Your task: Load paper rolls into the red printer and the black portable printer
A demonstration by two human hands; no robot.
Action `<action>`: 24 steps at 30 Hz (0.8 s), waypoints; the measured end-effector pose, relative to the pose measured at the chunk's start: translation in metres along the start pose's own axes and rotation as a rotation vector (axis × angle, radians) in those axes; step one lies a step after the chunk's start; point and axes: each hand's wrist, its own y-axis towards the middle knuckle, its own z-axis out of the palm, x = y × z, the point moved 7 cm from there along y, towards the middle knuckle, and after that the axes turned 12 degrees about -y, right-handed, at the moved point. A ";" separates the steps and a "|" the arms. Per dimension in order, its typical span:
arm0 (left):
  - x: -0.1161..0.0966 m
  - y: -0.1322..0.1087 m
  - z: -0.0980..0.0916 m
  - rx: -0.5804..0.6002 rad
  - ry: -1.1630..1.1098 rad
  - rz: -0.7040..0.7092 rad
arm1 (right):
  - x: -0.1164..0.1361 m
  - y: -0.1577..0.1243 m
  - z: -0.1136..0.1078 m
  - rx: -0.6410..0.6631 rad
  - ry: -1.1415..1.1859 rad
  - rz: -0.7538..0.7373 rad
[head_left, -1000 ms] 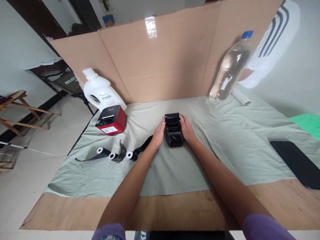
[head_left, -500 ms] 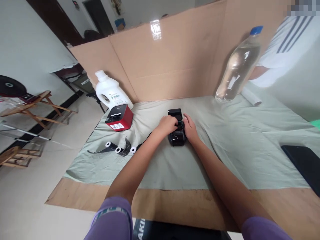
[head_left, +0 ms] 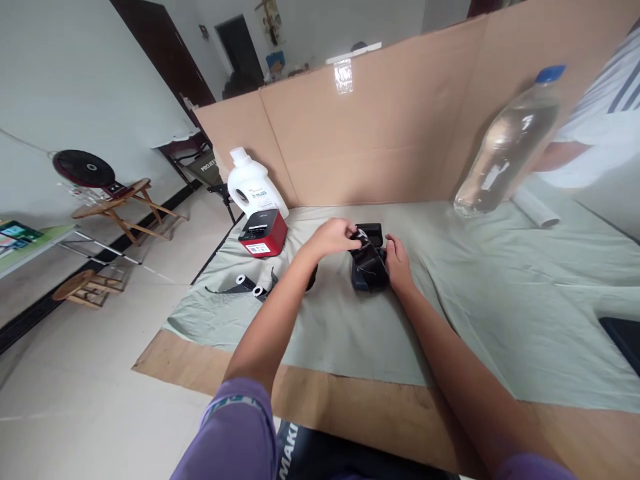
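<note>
A small black printer [head_left: 369, 261] sits on the pale green cloth [head_left: 450, 293] with its lid up. My left hand [head_left: 334, 238] is raised just above it, its fingers pinched on the end of a black strip [head_left: 369, 252] that runs down to the printer. My right hand [head_left: 397, 260] grips the printer's right side. Left of my arm lie rolls with white cores and black tails [head_left: 250, 287].
A red and black printer [head_left: 263, 233] and a white jug [head_left: 254, 188] stand at the back left. A clear water bottle [head_left: 507, 148] leans at the back right, beside a white roll [head_left: 535, 208]. A cardboard wall [head_left: 380, 133] closes the back. A dark phone [head_left: 624, 333] lies at the right edge. A person in a white sleeve [head_left: 607, 127] is behind.
My left hand left the printer's side, moved over its top and lifted a black strip out of it. The camera swung left, showing more of the room.
</note>
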 end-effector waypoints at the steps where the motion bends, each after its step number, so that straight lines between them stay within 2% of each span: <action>1: 0.012 -0.016 -0.016 -0.055 -0.062 -0.029 | 0.000 0.000 0.000 -0.005 0.011 0.007; 4: 0.063 -0.070 -0.063 -0.171 -0.121 -0.210 | 0.001 0.000 -0.001 -0.035 0.024 0.019; 7: 0.109 -0.119 -0.104 -0.265 0.091 -0.353 | 0.004 -0.001 -0.001 -0.036 0.023 0.028; 9: 0.135 -0.141 -0.122 -0.298 0.201 -0.444 | 0.005 -0.002 -0.002 -0.036 0.010 0.027; 12: 0.169 -0.164 -0.132 -0.310 0.355 -0.645 | 0.007 -0.002 -0.003 -0.044 -0.013 0.017; 15: 0.189 -0.175 -0.126 -0.293 0.397 -0.777 | 0.008 -0.002 -0.004 -0.050 -0.020 0.013; 17: 0.191 -0.179 -0.118 -0.269 0.412 -0.815 | 0.008 -0.002 -0.004 -0.051 -0.017 0.014; 19: 0.182 -0.181 -0.110 -0.257 0.464 -0.812 | 0.007 -0.002 -0.004 -0.049 -0.013 0.018; 24: 0.116 -0.185 -0.085 -0.367 0.548 -0.562 | 0.007 -0.001 -0.003 -0.039 -0.027 0.017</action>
